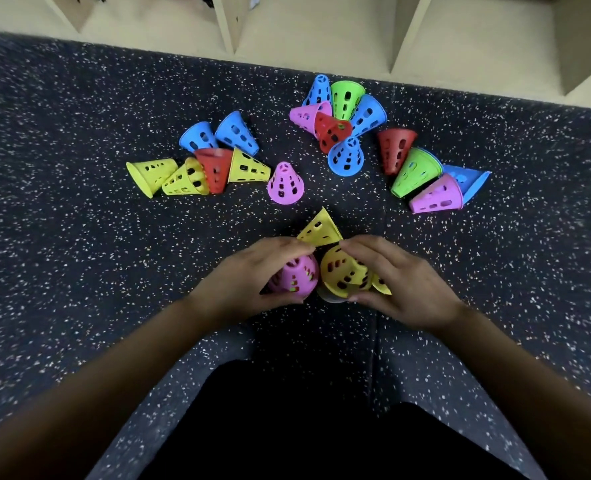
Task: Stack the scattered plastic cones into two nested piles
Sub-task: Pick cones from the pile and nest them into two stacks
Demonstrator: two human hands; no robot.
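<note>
Head view: the left hand (252,277) grips a pink cone (295,276) and the right hand (403,282) grips a yellow cone (343,271), the two cones touching side by side over the speckled floor (79,237). A yellow edge under the right palm may be another cone; I cannot tell. One lone yellow cone (320,231) lies just beyond the fingertips. Further out lie six blue cones (236,133), three red cones (395,148), two green cones (415,172), three pink ones (285,184) and three yellow ones (152,174).

Yellow cones (152,174), blue cones (236,133), pink cones (285,184), red cones (395,150), green cones (415,172), white-speckled dark floor (79,237)
</note>
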